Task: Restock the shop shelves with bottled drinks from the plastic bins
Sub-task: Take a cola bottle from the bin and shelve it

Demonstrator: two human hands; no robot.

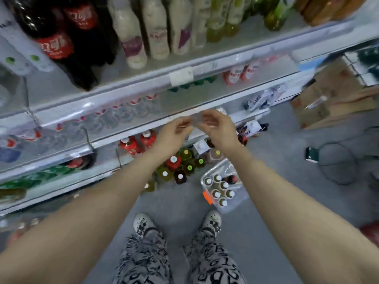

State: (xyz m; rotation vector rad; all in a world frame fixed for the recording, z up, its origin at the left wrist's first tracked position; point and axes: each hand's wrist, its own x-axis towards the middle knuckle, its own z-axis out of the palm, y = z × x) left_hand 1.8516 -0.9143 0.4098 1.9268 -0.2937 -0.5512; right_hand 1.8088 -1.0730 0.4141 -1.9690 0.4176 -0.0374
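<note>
two hands hover together at the shelf lip (106, 139), left hand (174, 132) and right hand (217, 128) with fingers (206, 117) half curled toward each other; blur hides whether they pinch anything. at five o'clock below them the plastic bin (238, 199) holds its bottles (217, 193) upright, ready for lifting

Grey floor (174, 203): clear bin (239, 199), loose bottles (180, 167); shelves (143, 78) carry drinks.
</note>
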